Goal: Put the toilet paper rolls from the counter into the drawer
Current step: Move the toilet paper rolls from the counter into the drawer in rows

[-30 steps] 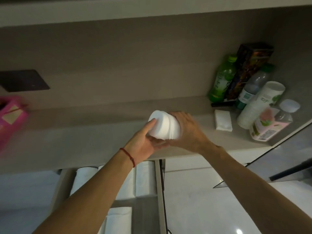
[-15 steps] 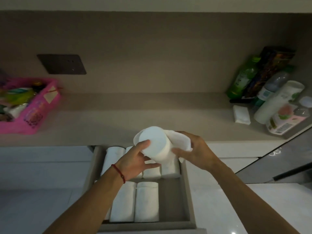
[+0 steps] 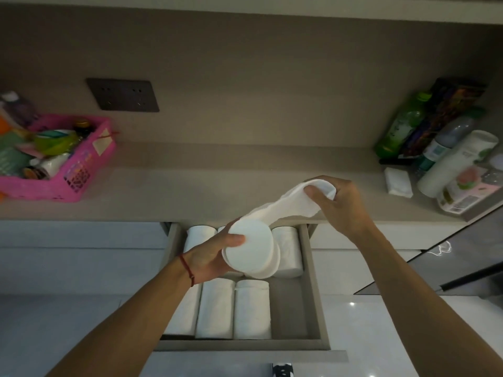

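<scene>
Head view: the white cylindrical toilet paper roll [image 3: 251, 250] sits in the left hand [image 3: 211, 257], held above the open grey drawer [image 3: 313, 281], its flat round end facing the camera. The left hand cups the roll from its left side, thumb pressed on the end face, a red cord on the wrist. A loose strip of white paper [image 3: 288, 205] runs from the roll up and right, past the drawer's back edge, to the right hand [image 3: 340, 205], which pinches its gathered end above the beige table [image 3: 190, 191]. Inside the drawer, more white rolls [image 3: 251, 308] lie in rows, the right side of the front row bare. A pink plastic basket [image 3: 70, 175] stands far left of the drawer, on the table
</scene>
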Available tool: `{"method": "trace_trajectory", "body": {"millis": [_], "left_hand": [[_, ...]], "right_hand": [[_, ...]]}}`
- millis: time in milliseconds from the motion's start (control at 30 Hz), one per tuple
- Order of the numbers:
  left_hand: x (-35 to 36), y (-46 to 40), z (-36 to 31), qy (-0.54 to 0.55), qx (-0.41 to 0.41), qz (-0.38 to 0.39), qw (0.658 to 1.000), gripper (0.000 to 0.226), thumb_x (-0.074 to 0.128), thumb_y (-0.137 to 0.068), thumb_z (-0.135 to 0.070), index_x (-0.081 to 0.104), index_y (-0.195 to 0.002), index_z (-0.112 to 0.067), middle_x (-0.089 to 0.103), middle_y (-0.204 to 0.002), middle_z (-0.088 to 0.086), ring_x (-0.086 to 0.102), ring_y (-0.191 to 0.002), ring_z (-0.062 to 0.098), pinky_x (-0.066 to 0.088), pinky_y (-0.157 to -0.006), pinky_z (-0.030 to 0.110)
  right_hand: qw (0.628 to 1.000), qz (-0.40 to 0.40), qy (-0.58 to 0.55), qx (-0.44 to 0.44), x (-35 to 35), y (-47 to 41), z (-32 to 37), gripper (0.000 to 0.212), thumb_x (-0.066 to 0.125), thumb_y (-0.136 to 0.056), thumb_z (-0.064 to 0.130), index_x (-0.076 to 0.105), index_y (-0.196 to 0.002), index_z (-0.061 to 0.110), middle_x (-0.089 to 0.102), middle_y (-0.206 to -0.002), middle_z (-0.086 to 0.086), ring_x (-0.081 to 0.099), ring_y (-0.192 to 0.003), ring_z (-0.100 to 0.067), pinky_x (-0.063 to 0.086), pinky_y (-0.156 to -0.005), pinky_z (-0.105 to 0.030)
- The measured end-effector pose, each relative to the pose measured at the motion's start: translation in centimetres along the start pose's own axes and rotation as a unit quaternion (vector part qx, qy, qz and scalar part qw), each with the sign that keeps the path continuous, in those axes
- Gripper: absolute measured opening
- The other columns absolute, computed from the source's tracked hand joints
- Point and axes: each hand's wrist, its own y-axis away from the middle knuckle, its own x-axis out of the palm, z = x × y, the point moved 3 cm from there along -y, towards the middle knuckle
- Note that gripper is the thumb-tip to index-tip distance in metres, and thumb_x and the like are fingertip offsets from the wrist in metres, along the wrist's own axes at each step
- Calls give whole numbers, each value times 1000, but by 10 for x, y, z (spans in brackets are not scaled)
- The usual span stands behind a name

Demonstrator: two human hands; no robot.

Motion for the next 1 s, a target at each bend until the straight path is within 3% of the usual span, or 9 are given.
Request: {"method": "trace_trajectory", "body": {"millis": [100, 233, 367, 467, 533, 667, 833, 933, 1000], "left_hand": [[-2, 4, -1, -21, -5, 22, 1000, 56, 87, -63, -29, 74, -118, -32, 77, -110, 4, 75, -99, 24, 62, -79, 44], [-2, 2, 3, 41, 6, -12, 999, 87, 97, -48, -35, 63, -127, -20, 74, -113, 12, 71, -106, 33, 61, -83, 55], [2, -6, 4, 105, 49, -84, 990, 77, 82, -67, -43, 60, -138, -20, 59, -141, 20, 56, -128, 42, 50, -99, 65], [9, -16, 5, 154, 67, -130, 977, 80, 81, -72, -48, 55, -143, -21, 50, -151, 22, 51, -134, 45, 43, -104, 71], [18, -22, 5, 170, 77, -155, 970, 86, 86, -66, -51, 56, -141, -22, 53, -148, 22, 54, -131, 46, 46, -102, 71], [39, -29, 12, 184, 79, -197, 960, 83, 84, -60, -68, 62, -128, -25, 63, -135, 20, 62, -123, 41, 52, -100, 64], [51, -24, 20, 36, 70, -239, 968, 86, 54, -68, -91, 53, -131, -33, 65, -130, 6, 67, -116, 33, 57, -96, 56], [52, -13, 20, 33, 73, -197, 977, 56, 45, -88, -77, 59, -123, -36, 62, -131, 2, 68, -112, 39, 57, -91, 64], [53, -8, 24, -14, 79, -185, 979, 48, 46, -97, -63, 54, -131, -31, 61, -133, 4, 73, -106, 38, 59, -88, 63]], "right_hand": [[999, -9, 30, -7, -8, 1, 4, 42, 67, -96, 30, 66, -76, 67, 66, -75, 38, 63, -77, 13, 46, -50, -4], [999, -17, 51, 7, -15, 8, 2, 23, 68, -96, 31, 68, -84, 51, 68, -74, 23, 64, -69, -3, 45, -51, -4], [998, 20, 60, -21, -5, 28, -4, 11, 70, -96, 23, 78, -91, 27, 70, -66, 18, 59, -54, -2, 41, -47, -7], [996, 38, 83, -24, 17, 44, -6, 11, 71, -95, 19, 81, -95, 14, 61, -57, 26, 53, -50, 1, 36, -49, -6], [993, 40, 93, -53, 34, 53, -1, 13, 70, -96, 15, 81, -100, 11, 69, -72, 26, 61, -62, 2, 41, -60, -7], [988, -8, 131, -83, 65, 67, 1, 16, 64, -98, 14, 77, -106, 8, 77, -97, -8, 69, -83, -25, 52, -72, -29], [998, -4, 57, 25, 81, 75, -16, 46, 68, -94, 46, 64, -131, 21, 65, -128, 1, 64, -108, -17, 59, -88, -29], [998, 5, 39, 58, 75, 74, -26, 66, 75, -84, 55, 56, -140, 24, 53, -132, 7, 60, -108, -10, 54, -91, -18], [997, 3, 22, 80, 71, 75, -32, 79, 79, -79, 56, 49, -144, 25, 48, -136, 7, 56, -113, -12, 53, -96, -23]]}}
